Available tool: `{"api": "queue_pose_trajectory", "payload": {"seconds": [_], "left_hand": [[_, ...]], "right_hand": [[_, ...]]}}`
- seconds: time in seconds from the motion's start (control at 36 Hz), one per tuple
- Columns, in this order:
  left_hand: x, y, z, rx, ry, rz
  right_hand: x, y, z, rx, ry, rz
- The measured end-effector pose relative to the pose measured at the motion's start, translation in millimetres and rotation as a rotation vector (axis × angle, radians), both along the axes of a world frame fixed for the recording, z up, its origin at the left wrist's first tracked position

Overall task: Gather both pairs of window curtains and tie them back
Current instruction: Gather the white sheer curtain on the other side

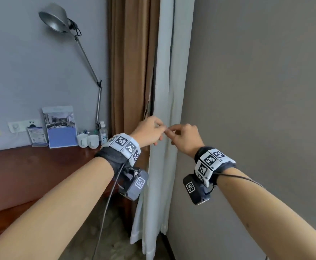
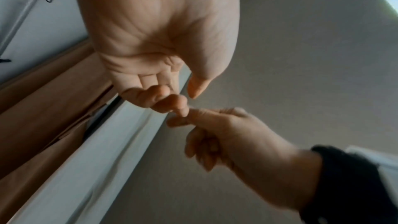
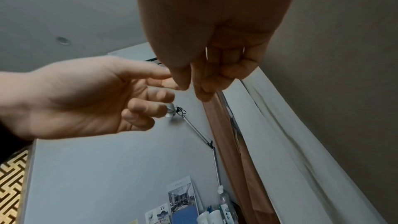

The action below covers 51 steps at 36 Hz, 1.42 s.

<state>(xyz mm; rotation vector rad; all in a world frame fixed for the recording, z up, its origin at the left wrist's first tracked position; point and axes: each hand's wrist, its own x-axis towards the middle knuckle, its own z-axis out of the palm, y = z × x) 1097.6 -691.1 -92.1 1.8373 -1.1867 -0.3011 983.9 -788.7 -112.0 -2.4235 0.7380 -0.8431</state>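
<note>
A brown curtain (image 1: 132,72) hangs gathered in the corner, and a white sheer curtain (image 1: 162,87) hangs bunched just to its right. Both hands meet in front of the white curtain at about waist height. My left hand (image 1: 160,128) and right hand (image 1: 170,131) touch fingertip to fingertip and pinch a thin pale tie (image 1: 165,125), which is barely visible. In the left wrist view my left hand (image 2: 186,98) has curled fingers, and my right hand (image 2: 183,118) presses thumb to forefinger. In the right wrist view my right hand (image 3: 189,89) points down against my left hand (image 3: 165,77).
A dark wooden desk (image 1: 22,175) stands at the left, its corner close to the brown curtain. On it are a metal arm lamp (image 1: 55,19), two white cups (image 1: 87,140), a water bottle (image 1: 103,133) and a brochure stand (image 1: 61,126). A grey wall (image 1: 256,91) closes the right side.
</note>
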Motion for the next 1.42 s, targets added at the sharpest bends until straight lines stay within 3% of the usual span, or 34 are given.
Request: {"api": "queue_pose_trajectory", "payload": {"seconds": [0.14, 0.31, 0.5, 0.61, 0.72, 0.81, 0.94, 1.08, 1.14, 1.42], "left_hand": [[62, -57, 22, -0.089, 0.107, 0.103], [123, -110, 24, -0.146, 0.073, 0.198], [169, -170, 21, -0.176, 0.082, 0.135], [184, -201, 30, -0.231, 0.239, 0.049], [197, -229, 36, -0.18, 0.223, -0.055], [204, -244, 30, -0.122, 0.201, -0.095], [215, -265, 12, -0.064, 0.162, -0.077], [211, -280, 9, -0.143, 0.406, -0.139], [208, -287, 12, -0.156, 0.405, -0.157], [192, -311, -10, -0.305, 0.308, 0.091]], "right_hand": [[62, -77, 15, 0.062, -0.005, 0.028], [125, -129, 24, -0.012, -0.134, -0.043], [182, -169, 13, 0.086, -0.176, -0.109], [201, -193, 15, 0.159, -0.227, -0.159], [216, -211, 20, 0.308, -0.281, -0.156], [225, -216, 18, 0.216, -0.275, -0.245], [232, -212, 5, 0.236, -0.418, -0.29], [228, -226, -5, 0.267, -0.368, -0.281], [223, -230, -5, 0.264, -0.346, -0.268], [201, -238, -16, 0.091, -0.358, -0.204]]}}
